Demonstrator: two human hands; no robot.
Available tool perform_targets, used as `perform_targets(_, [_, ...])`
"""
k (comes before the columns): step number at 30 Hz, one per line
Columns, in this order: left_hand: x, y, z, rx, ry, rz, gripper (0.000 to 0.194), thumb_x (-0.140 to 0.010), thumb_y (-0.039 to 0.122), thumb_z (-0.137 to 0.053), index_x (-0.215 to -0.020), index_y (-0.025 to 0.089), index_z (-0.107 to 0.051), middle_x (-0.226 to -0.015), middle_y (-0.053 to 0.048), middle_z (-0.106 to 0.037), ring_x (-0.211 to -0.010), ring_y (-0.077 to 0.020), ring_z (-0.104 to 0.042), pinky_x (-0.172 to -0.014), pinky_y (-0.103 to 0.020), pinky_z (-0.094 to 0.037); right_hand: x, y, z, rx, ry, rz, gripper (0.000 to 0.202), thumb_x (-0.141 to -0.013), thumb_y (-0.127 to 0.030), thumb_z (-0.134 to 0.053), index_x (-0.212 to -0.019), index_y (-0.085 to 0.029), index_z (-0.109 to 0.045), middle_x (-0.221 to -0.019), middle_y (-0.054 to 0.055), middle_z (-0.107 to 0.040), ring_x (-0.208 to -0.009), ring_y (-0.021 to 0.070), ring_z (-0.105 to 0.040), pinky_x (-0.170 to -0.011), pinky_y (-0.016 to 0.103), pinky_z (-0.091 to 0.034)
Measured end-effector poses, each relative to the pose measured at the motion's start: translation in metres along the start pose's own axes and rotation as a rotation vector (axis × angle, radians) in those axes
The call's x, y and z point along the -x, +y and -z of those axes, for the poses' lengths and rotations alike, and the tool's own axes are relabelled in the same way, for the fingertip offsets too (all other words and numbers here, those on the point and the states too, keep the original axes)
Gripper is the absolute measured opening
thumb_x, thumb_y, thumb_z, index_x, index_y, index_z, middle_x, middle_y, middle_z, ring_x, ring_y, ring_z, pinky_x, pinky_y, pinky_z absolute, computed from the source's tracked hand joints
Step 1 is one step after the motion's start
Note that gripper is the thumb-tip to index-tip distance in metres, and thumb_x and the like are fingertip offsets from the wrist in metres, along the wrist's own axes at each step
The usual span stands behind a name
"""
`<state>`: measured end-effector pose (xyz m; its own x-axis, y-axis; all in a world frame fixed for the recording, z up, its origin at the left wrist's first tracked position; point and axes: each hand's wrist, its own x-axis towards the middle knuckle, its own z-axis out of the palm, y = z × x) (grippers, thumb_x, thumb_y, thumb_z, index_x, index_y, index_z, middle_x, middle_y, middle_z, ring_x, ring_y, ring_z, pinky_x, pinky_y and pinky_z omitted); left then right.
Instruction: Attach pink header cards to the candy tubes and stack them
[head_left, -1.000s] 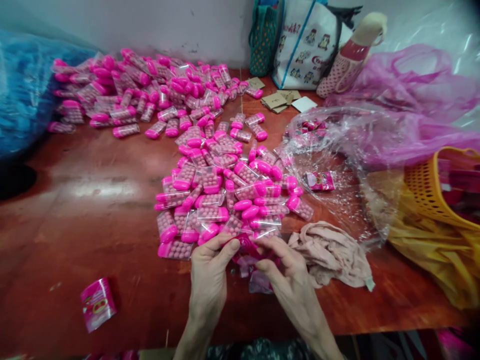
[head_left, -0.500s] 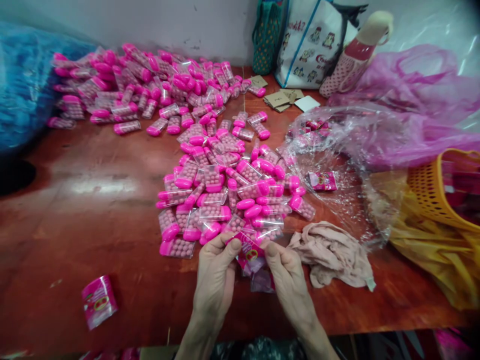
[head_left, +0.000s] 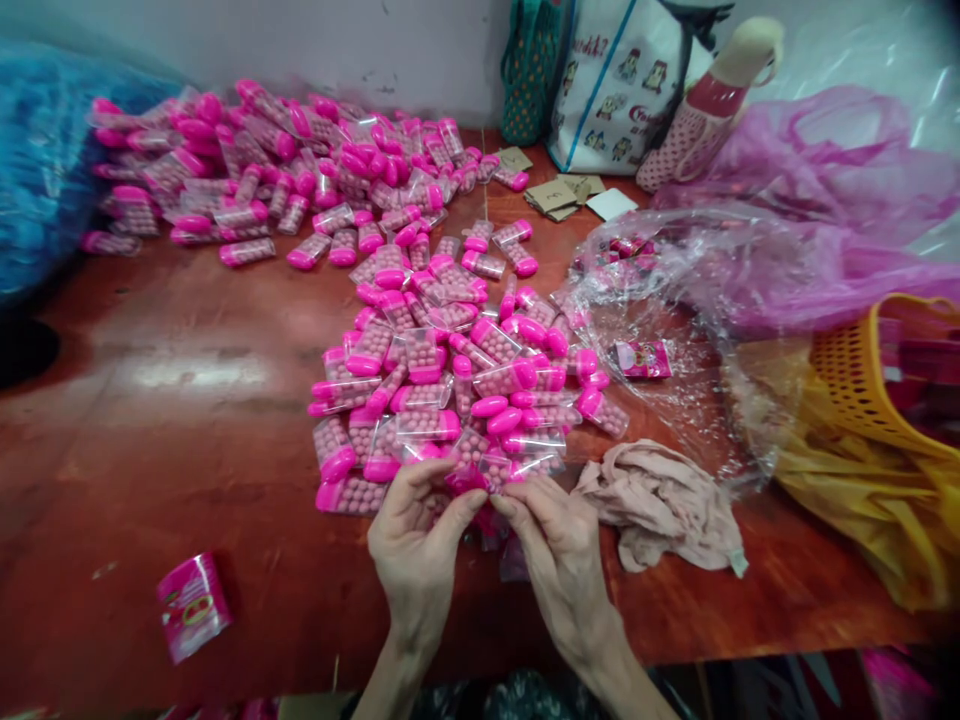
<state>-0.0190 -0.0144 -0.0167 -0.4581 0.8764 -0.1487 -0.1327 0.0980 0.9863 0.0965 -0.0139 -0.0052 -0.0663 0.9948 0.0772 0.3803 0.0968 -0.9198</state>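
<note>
Close together at the near side of the pile, my left hand (head_left: 412,545) and my right hand (head_left: 564,550) both pinch a small pink printed plastic sleeve (head_left: 468,481). Fingers and thumbs hide much of it. Just beyond them lies a heap of clear containers (head_left: 424,425) with bright pink caps, filled with pale pink balls. Below my fingers, some purple-tinted clear plastic (head_left: 514,560) shows partly. A similar flat printed sleeve (head_left: 193,608) lies alone on the table at the lower left.
More capped containers (head_left: 255,180) are heaped at the back left, beside a blue bag (head_left: 45,170). To the right are a crumpled cloth (head_left: 664,505), clear plastic bag (head_left: 690,400), yellow basket (head_left: 855,360) and pink bag (head_left: 832,160). Cardboard pieces (head_left: 553,197) lie behind.
My thumbs and fingertips have come closer together, and the sleeve's printed face has turned or folded mostly out of sight. The heaps have not visibly changed.
</note>
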Motion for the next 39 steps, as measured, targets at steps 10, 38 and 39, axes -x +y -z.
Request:
perform_targets(10, [-0.018, 0.005, 0.022, 0.006, -0.397, 0.065, 0.018, -0.066, 0.008, -0.071, -0.066, 0.019, -0.057, -0.083, 0.001, -0.063, -0.075, -0.0118, -0.06, -0.065, -0.02, -0.049, 0.002, 0.008, -0.003, 0.104, -0.004, 0.1, 0.019, -0.091, -0.018, -0.047, -0.079, -0.014, -0.062, -0.067, 0.004, -0.057, -0.064, 0.0167, -0.052, -0.058, 0.028, -0.041])
perform_targets(38, [-0.029, -0.001, 0.014, 0.435, 0.141, 0.388, 0.027, -0.037, 0.017, -0.086, -0.059, 0.019, -0.071, -0.058, 0.0, -0.072, -0.051, -0.0117, -0.064, -0.05, -0.018, -0.053, -0.008, 0.064, 0.036, 0.39, -0.011, -0.021, 0.016, -0.083, -0.027, -0.056, -0.098, -0.021, -0.053, -0.09, 0.007, -0.058, -0.084, 0.024, -0.056, -0.073, 0.038, -0.046])
perform_targets(39, [-0.029, -0.001, 0.013, 0.435, 0.147, 0.385, 0.027, -0.038, 0.017, -0.086, -0.06, 0.019, -0.071, -0.059, 0.0, -0.072, -0.051, -0.0122, -0.065, -0.051, -0.019, -0.053, -0.008, 0.064, 0.034, 0.38, 0.024, -0.017, 0.015, -0.084, -0.028, -0.056, -0.097, -0.022, -0.053, -0.088, 0.007, -0.058, -0.081, 0.0242, -0.056, -0.071, 0.038, -0.046])
